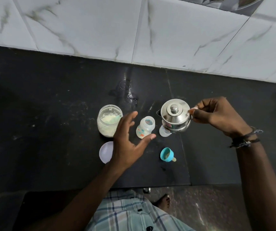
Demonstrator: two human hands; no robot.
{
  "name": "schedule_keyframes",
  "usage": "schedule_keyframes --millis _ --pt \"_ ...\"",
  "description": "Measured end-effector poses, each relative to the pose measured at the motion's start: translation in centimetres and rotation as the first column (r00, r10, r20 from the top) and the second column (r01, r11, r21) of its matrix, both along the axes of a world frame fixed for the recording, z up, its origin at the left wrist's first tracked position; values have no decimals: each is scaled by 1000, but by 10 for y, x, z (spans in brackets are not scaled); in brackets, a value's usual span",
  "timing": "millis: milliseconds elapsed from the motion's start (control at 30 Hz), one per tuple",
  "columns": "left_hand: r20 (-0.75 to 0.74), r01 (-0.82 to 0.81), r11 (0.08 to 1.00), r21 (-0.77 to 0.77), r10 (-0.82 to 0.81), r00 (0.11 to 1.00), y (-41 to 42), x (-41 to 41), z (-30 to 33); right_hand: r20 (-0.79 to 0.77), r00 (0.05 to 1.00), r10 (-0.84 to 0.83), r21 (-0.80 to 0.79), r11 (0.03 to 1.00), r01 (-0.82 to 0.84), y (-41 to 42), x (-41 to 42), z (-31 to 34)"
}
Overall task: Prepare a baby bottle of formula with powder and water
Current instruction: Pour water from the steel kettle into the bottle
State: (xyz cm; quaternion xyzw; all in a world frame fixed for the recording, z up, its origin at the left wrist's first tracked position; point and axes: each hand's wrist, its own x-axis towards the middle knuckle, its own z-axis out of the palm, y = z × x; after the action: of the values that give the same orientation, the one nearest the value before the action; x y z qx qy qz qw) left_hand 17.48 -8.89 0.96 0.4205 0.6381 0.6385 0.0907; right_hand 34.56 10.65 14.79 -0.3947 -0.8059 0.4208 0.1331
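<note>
The left hand [127, 139] hovers with fingers spread wide, holding nothing; the small open clear plastic baby bottle with orange print [145, 127] stands at 2 o'clock between its thumb and fingertips, untouched. At 3 o'clock from the bottle, the right hand [217, 115] grips the handle of a lidded shiny steel jug [175, 115]. The open clear powder jar [109, 120] stands at 9 o'clock.

A small clear plastic baby bottle [145, 127] with orange print stands open on the black bench [50, 97]. Left of it sits an open clear jar of pale powder [109, 120] holding a teal scoop. A lidded steel pot [175, 115] hangs tilted just right of the bottle, and a teal nipple ring [167, 154] lies nearer.
</note>
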Motion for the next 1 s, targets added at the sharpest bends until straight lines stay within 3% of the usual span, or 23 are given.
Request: schedule_keyframes --millis 167,300,567,1000 --pt "105 100 975 -200 -81 991 30 -2 -9 83 994 68 118 990 -77 -8 -7 9" --pt "76 94 956 -278 -75 994 44 -9 -21 159 984 84 193 974 -115 -13 -17 15" --pt "28 51 959 -279 -45 999 49 -9 -29 348 933 91 378 897 -228 -22 -39 22" --pt "59 36 972 -232 -23 998 46 -6 -24 426 901 78 534 782 -320 -28 -60 27"
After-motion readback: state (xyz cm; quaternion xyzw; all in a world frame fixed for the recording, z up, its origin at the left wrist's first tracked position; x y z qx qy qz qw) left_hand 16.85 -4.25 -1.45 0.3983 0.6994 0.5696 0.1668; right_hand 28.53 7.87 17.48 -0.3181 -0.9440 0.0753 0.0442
